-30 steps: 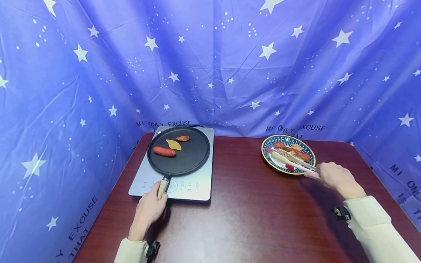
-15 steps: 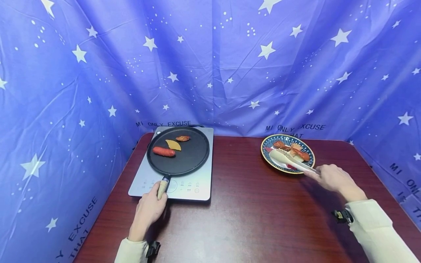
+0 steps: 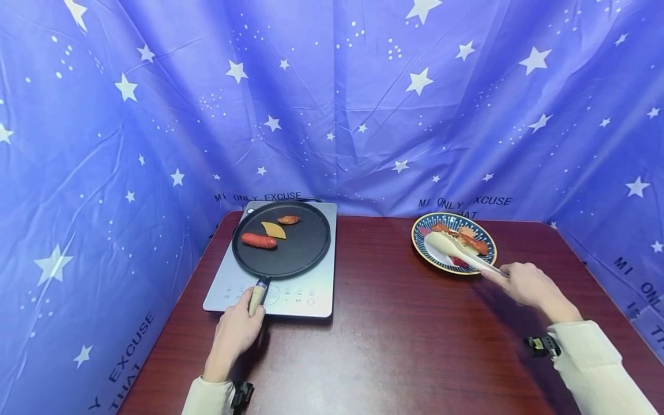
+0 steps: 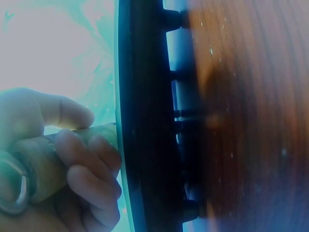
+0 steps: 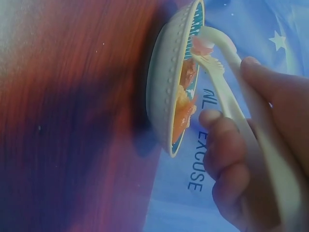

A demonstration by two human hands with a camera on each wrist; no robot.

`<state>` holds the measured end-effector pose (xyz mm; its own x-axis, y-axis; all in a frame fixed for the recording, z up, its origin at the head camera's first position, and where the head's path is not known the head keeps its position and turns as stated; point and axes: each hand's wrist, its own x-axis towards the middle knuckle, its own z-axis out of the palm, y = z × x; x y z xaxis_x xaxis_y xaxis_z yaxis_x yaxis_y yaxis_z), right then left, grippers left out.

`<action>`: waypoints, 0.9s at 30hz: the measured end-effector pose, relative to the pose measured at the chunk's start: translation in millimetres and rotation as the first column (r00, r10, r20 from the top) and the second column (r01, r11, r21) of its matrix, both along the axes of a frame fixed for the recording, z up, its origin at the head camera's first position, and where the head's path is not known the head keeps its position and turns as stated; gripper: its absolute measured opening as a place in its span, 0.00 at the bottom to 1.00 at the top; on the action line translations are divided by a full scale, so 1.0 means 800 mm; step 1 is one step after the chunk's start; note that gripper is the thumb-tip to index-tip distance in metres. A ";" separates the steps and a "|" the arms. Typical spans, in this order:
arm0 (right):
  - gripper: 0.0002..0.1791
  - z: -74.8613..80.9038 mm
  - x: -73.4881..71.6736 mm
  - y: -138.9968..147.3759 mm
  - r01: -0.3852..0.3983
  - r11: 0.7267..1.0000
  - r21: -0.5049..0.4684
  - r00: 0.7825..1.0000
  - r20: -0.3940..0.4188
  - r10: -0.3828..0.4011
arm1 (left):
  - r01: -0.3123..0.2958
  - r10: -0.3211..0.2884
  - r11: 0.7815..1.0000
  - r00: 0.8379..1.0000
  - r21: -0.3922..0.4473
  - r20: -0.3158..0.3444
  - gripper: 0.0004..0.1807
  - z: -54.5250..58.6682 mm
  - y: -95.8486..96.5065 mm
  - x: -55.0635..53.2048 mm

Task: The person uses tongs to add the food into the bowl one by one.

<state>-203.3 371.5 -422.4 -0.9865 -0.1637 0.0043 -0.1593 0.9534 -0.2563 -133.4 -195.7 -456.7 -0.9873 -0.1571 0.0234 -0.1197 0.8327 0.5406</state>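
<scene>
My left hand (image 3: 240, 331) grips the wooden handle (image 3: 256, 298) of a flat black pan (image 3: 290, 256); in the left wrist view its fingers curl round that handle (image 4: 46, 162). On the pan lie a red sausage (image 3: 259, 240), a yellow wedge-shaped piece (image 3: 274, 230) and a small browned piece of meat (image 3: 288, 219). My right hand (image 3: 531, 288) holds pale tongs (image 3: 456, 249) over a blue-patterned plate (image 3: 490, 236). A pinkish piece (image 5: 202, 46) shows at the tips of the tongs; whether they pinch it firmly I cannot tell. Reddish-brown food (image 3: 474, 244) lies on the plate.
The pan sits on a silver induction cooker (image 3: 321, 276) at the table's left. A dark red wooden table (image 3: 373, 323) stretches between cooker and plate. Blue curtains (image 3: 363, 104) with white stars hang close behind and along both sides.
The tongs have turned over the plate, so their upper arm now covers more of the lower one. My right hand has shifted slightly; my left hand and the pan have stayed put.
</scene>
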 end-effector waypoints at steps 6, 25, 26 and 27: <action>0.28 -0.002 0.000 0.002 0.033 0.996 -0.087 0.997 0.067 -0.028 | 0.002 -0.002 1.000 1.000 0.004 0.003 0.28 0.003 0.001 0.000; 0.28 -0.003 0.003 -0.003 0.087 0.967 -0.241 0.989 0.134 -0.056 | -0.001 0.001 1.000 1.000 -0.002 0.014 0.28 0.001 0.000 0.002; 0.28 -0.002 0.004 -0.004 0.087 0.966 -0.243 0.990 0.133 -0.056 | -0.001 0.001 1.000 1.000 -0.002 0.015 0.28 0.001 0.000 0.002; 0.27 -0.002 0.004 -0.005 0.087 0.965 -0.246 0.990 0.132 -0.055 | -0.001 0.001 1.000 1.000 -0.001 0.017 0.28 0.001 0.000 0.002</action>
